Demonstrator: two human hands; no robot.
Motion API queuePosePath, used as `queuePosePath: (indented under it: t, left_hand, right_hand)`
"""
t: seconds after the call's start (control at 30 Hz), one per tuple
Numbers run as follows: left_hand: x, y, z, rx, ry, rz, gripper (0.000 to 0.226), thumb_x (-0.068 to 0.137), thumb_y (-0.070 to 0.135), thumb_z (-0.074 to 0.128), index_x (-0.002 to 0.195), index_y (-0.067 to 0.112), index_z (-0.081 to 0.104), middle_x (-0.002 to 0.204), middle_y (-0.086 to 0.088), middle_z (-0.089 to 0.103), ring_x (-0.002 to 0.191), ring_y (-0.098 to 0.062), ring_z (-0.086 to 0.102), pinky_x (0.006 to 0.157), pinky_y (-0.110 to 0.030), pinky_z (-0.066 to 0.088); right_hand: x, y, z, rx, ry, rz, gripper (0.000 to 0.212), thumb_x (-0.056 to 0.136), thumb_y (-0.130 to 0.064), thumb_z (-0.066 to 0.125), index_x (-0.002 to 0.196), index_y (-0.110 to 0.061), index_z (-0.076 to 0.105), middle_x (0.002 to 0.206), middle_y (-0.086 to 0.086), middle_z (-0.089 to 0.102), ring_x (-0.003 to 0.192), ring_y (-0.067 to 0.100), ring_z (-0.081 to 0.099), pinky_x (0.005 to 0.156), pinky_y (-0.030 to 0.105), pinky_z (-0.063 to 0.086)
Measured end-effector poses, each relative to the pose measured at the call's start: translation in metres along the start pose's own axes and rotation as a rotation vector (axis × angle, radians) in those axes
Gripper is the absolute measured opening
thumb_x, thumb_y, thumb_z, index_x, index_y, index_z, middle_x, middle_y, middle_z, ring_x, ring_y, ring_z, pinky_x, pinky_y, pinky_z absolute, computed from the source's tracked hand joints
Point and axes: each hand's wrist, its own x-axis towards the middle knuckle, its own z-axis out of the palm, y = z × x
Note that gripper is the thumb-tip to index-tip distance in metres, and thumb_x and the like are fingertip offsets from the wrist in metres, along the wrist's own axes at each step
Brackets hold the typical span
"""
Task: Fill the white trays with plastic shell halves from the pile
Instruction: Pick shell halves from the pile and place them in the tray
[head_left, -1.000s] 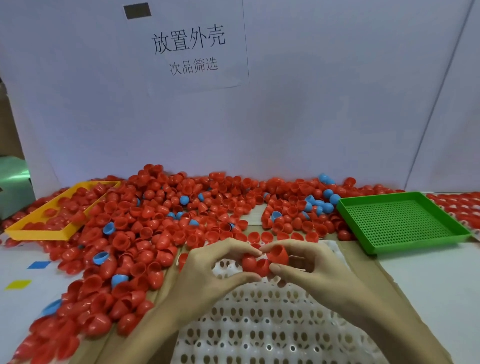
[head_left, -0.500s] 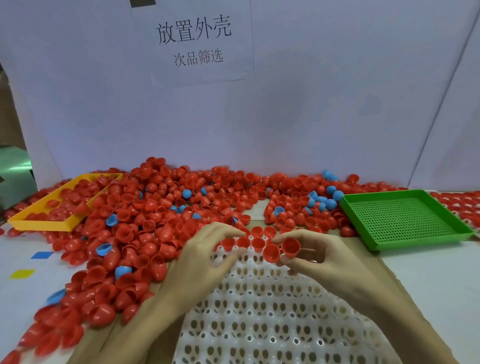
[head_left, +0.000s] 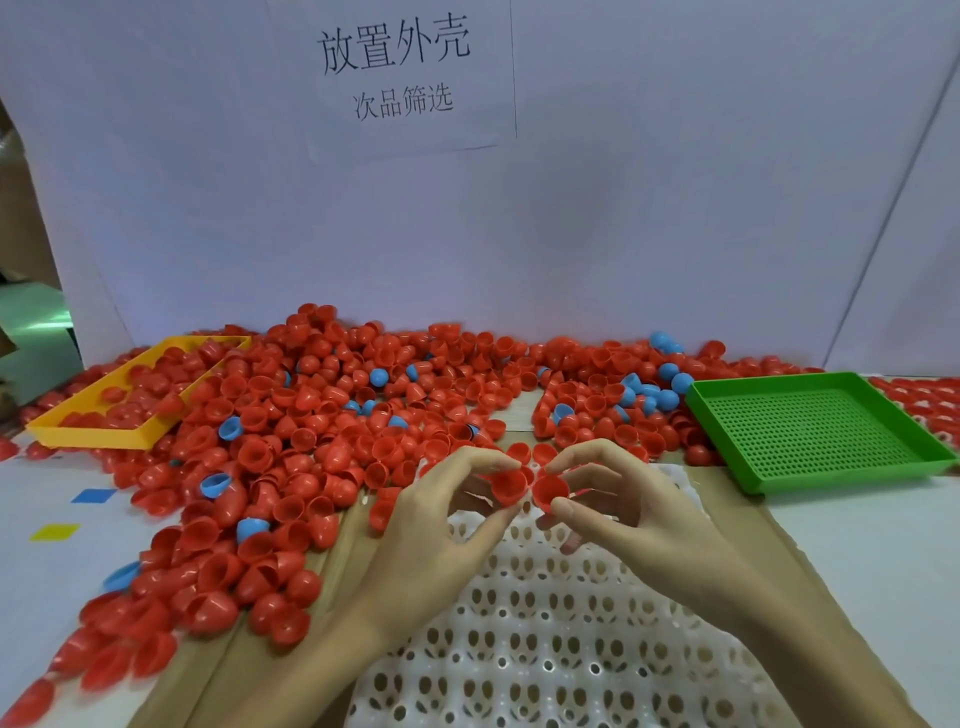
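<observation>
A white tray (head_left: 550, 639) full of round sockets lies in front of me, its far end under my hands. My left hand (head_left: 441, 525) pinches a red shell half (head_left: 508, 486) between thumb and fingers. Beside it my right hand (head_left: 618, 499) pinches a second red shell half (head_left: 549, 491). Both halves hover just above the tray's far rows, nearly touching each other. A few red halves (head_left: 519, 451) sit in the sockets at the tray's far edge. The big pile of red and blue shell halves (head_left: 332, 426) spreads across the table to the left and behind.
A yellow tray (head_left: 98, 415) holding red halves sits at the far left. A green perforated tray (head_left: 815, 428) stands at the right. More red halves (head_left: 924, 395) lie beyond it. A white backboard with a printed sign (head_left: 395, 67) closes off the rear.
My left hand rose from the tray's far edge and now pinches a red half. My right hand went from two red halves to one and moved closer to the left hand.
</observation>
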Motion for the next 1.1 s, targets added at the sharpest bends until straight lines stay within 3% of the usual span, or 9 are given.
queuePosePath:
  t: [0.2, 0.3, 0.5, 0.6, 0.7, 0.83, 0.97, 1.1]
  left_hand:
    - [-0.001, 0.002, 0.003, -0.249, -0.010, -0.167, 0.030, 0.093, 0.031, 0.078, 0.120, 0.038, 0.068, 0.118, 0.012, 0.071, 0.102, -0.018, 0.074, 0.091, -0.035, 0.061]
    - [-0.002, 0.001, 0.003, -0.264, 0.013, -0.163, 0.036, 0.091, 0.025, 0.080, 0.121, 0.038, 0.065, 0.119, 0.013, 0.070, 0.105, -0.016, 0.073, 0.092, -0.028, 0.059]
    - [-0.003, -0.003, 0.002, -0.112, -0.036, -0.108, 0.047, 0.097, 0.024, 0.075, 0.136, 0.041, 0.054, 0.137, 0.023, 0.063, 0.127, -0.002, 0.063, 0.101, -0.018, 0.051]
    - [-0.004, -0.010, 0.000, 0.102, -0.170, -0.097, 0.039, 0.100, 0.038, 0.069, 0.136, 0.043, 0.055, 0.137, 0.032, 0.056, 0.132, 0.007, 0.053, 0.106, -0.012, 0.044]
    - [-0.006, -0.015, 0.002, 0.292, -0.352, -0.052, 0.034, 0.103, 0.051, 0.058, 0.135, 0.042, 0.057, 0.141, 0.038, 0.048, 0.137, 0.017, 0.038, 0.107, 0.001, 0.026]
    - [-0.009, -0.019, 0.005, 0.381, -0.408, -0.008, 0.034, 0.105, 0.053, 0.049, 0.135, 0.041, 0.060, 0.144, 0.036, 0.043, 0.140, 0.019, 0.029, 0.109, 0.000, 0.020]
    - [-0.008, -0.020, 0.005, 0.359, -0.402, -0.013, 0.032, 0.105, 0.053, 0.051, 0.133, 0.040, 0.061, 0.141, 0.035, 0.045, 0.139, 0.018, 0.032, 0.108, 0.002, 0.021]
    - [-0.008, -0.019, 0.007, 0.365, -0.402, 0.002, 0.032, 0.105, 0.052, 0.052, 0.133, 0.040, 0.061, 0.138, 0.036, 0.046, 0.138, 0.019, 0.031, 0.109, 0.000, 0.022]
  right_hand:
    - [0.000, 0.000, 0.000, -0.014, -0.019, -0.024, 0.014, 0.098, -0.031, 0.071, 0.108, -0.023, 0.067, 0.099, 0.009, 0.076, 0.092, 0.026, 0.075, 0.080, 0.037, 0.062]
    - [0.000, 0.000, -0.002, -0.049, -0.032, -0.030, 0.004, 0.097, -0.026, 0.074, 0.098, -0.024, 0.071, 0.097, 0.006, 0.075, 0.091, 0.025, 0.074, 0.078, 0.036, 0.062]
    - [0.001, 0.004, -0.009, -0.385, 0.057, -0.080, 0.009, 0.091, -0.021, 0.079, 0.092, -0.027, 0.073, 0.096, -0.013, 0.075, 0.093, 0.009, 0.073, 0.080, 0.026, 0.061]
    - [0.004, 0.009, -0.035, -0.475, 0.281, -0.053, 0.004, 0.092, -0.026, 0.077, 0.094, -0.028, 0.074, 0.089, -0.016, 0.075, 0.086, 0.004, 0.073, 0.077, 0.021, 0.059]
    - [0.004, 0.020, -0.060, -0.646, 0.519, -0.064, 0.006, 0.093, -0.026, 0.078, 0.091, -0.022, 0.075, 0.081, -0.014, 0.073, 0.079, 0.001, 0.070, 0.074, 0.022, 0.058]
    - [0.006, 0.040, -0.071, -0.900, 0.520, -0.002, 0.011, 0.093, -0.027, 0.079, 0.087, -0.019, 0.073, 0.085, -0.011, 0.065, 0.079, 0.006, 0.062, 0.075, 0.034, 0.056]
    - [0.008, 0.048, -0.073, -0.965, 0.515, 0.071, 0.013, 0.093, -0.031, 0.078, 0.091, -0.019, 0.073, 0.094, -0.008, 0.056, 0.084, 0.008, 0.056, 0.077, 0.026, 0.049]
    - [0.007, 0.049, -0.074, -0.958, 0.502, 0.127, 0.019, 0.093, -0.041, 0.076, 0.091, -0.022, 0.073, 0.099, -0.005, 0.054, 0.089, 0.010, 0.056, 0.080, 0.028, 0.048]
